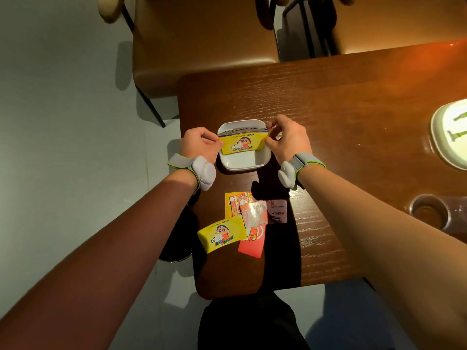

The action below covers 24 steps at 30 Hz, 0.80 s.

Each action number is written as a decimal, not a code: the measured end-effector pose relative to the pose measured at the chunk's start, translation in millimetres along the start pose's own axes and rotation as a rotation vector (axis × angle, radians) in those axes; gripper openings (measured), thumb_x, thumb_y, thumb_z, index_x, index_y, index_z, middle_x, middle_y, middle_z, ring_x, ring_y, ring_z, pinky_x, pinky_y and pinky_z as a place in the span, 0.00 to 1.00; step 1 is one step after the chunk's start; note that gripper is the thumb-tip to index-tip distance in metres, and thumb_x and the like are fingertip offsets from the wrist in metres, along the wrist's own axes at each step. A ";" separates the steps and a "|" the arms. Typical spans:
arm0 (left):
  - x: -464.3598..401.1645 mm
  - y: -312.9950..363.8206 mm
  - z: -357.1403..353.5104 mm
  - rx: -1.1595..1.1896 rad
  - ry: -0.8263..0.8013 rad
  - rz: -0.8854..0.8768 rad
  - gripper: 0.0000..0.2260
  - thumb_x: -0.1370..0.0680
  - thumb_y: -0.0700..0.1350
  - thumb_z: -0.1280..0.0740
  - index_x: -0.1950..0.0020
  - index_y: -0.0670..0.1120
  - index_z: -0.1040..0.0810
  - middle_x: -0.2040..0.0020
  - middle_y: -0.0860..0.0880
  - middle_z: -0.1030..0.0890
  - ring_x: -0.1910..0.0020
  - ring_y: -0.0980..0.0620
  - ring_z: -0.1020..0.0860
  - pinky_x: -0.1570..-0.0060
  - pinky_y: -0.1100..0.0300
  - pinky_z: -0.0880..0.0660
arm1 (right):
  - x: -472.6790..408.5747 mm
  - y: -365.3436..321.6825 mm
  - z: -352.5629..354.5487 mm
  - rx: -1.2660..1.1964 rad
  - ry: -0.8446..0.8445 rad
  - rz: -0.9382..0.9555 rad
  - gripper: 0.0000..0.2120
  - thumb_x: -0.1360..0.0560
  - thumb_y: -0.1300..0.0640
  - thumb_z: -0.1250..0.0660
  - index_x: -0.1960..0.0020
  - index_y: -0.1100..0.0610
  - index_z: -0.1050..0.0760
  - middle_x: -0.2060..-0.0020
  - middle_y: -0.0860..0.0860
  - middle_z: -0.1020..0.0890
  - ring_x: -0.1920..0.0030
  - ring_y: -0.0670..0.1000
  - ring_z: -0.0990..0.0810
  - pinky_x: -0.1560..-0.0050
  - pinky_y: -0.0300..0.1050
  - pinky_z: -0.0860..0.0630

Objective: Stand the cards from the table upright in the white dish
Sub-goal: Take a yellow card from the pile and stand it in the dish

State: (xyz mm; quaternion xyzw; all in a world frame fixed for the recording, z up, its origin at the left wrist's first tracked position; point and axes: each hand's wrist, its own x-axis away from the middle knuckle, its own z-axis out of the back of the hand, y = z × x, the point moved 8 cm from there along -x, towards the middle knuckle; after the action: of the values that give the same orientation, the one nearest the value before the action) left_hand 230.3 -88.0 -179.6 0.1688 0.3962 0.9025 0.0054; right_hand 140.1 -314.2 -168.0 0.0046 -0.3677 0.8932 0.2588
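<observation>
A white square dish [243, 164] sits on the dark wooden table [341, 102]. A yellow cartoon card [241, 145] stands upright across the dish, with other cards packed behind it. My left hand [202, 144] pinches its left edge and my right hand [286, 138] pinches its right edge. Nearer to me, loose cards lie flat on the table: another yellow cartoon card [222, 234], an orange-yellow card [233, 204], a shiny card [254, 214], a pale pink card [278, 210] and a red card [252, 242].
A white oval tray [449, 132] lies at the table's right edge, and a glass cup [429, 213] stands near my right forearm. Brown chairs [202, 39] stand beyond the table. The table's left edge runs just beside the dish and cards.
</observation>
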 end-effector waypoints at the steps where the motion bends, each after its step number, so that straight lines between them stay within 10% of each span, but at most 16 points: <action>1: -1.2 -1.2 -0.3 0.010 0.003 0.018 0.04 0.28 0.44 0.23 0.57 0.47 0.17 0.66 0.53 0.19 0.66 0.57 0.21 0.67 0.65 0.28 | -1.4 -1.1 0.4 0.004 -0.004 0.004 0.09 0.28 0.61 0.30 0.51 0.50 0.24 0.57 0.49 0.17 0.56 0.52 0.23 0.57 0.43 0.28; 24: -11.2 -3.2 -5.1 -0.031 0.142 0.041 0.09 0.31 0.47 0.23 0.64 0.53 0.23 0.62 0.51 0.16 0.61 0.50 0.17 0.58 0.53 0.18 | -10.6 -7.6 -7.1 0.105 -0.017 0.016 0.16 0.25 0.57 0.31 0.39 0.53 0.28 0.55 0.51 0.19 0.54 0.55 0.22 0.56 0.47 0.25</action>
State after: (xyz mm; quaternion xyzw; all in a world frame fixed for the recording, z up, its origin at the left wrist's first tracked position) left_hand 238.9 -91.0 -188.4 0.1125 0.3780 0.9182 -0.0383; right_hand 154.1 -309.8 -170.3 0.0226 -0.3226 0.9133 0.2477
